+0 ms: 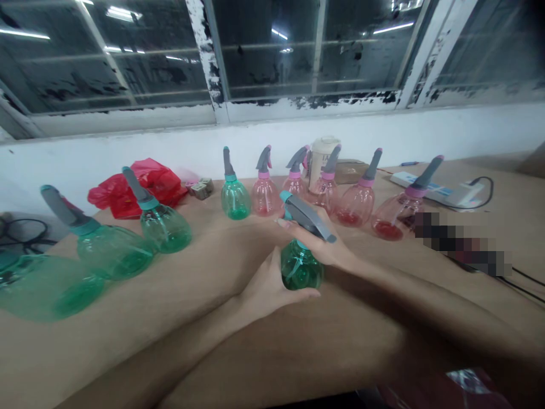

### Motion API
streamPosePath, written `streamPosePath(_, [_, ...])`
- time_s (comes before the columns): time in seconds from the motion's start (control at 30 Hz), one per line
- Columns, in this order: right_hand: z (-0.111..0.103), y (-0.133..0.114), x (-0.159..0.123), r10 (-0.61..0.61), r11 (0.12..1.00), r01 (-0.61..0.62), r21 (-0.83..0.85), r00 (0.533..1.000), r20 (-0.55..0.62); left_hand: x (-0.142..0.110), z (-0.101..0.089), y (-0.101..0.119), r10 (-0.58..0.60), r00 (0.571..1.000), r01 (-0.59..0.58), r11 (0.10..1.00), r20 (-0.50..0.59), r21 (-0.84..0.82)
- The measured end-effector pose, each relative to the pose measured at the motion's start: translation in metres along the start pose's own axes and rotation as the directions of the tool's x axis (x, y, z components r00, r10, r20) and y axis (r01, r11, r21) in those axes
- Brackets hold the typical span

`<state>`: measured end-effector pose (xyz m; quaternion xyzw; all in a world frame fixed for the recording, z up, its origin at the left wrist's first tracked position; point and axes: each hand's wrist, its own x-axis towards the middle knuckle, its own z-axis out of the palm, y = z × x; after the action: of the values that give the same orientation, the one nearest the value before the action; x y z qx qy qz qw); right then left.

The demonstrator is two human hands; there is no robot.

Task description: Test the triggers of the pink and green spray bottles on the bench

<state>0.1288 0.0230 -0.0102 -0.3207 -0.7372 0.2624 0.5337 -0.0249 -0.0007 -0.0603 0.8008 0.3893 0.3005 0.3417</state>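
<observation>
In the middle of the table a green see-through spray bottle is held by both hands. My left hand is wrapped round its body from the left, with the thumb along the near side. My right hand grips the grey and teal spray head at the bottle's neck. The head tilts, with its teal nozzle end up to the left. Behind my right hand stand several pink spray bottles in a row, beside one green spray bottle. Part of the right hand's fingers is hidden behind the head.
More green spray bottles stand on the left of the table. A red plastic bag lies at the back left. A pale container stands by the wall, and a white power strip with a cable lies at right.
</observation>
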Motion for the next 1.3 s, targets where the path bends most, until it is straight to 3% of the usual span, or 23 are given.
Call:
streamPosePath(0.23, [0.0013,0.0026,-0.0023,0.028,0.997,-0.032,-0.076,0.998,-0.048,-0.0009,-0.0002,0.0008,-0.007,1.0,0.007,1.0,0.002,-0.001])
streamPosePath(0.4, [0.0022,0.0013,-0.0029,0.011,1.0,-0.01,0.026,0.999,-0.042,-0.0009,0.0002,-0.0007,-0.014,1.0,0.014,1.0,-0.003,0.009])
streamPosePath(0.63, [0.0025,0.0023,-0.0053,0.077,0.995,-0.076,0.072,0.997,-0.018,-0.0009,0.0005,0.0003,-0.013,1.0,0.013,1.0,0.001,0.008])
streamPosePath(1.03, [0.0021,0.001,-0.005,0.059,0.994,-0.057,0.097,0.998,-0.014,-0.0008,0.001,0.0001,-0.021,1.0,0.021,1.0,-0.001,0.003])
streamPosePath(1.3, [0.0004,-0.0003,-0.0028,0.022,1.0,-0.022,0.007,1.0,-0.002,-0.0006,0.0013,-0.0023,-0.001,1.0,0.001,1.0,-0.007,-0.001])
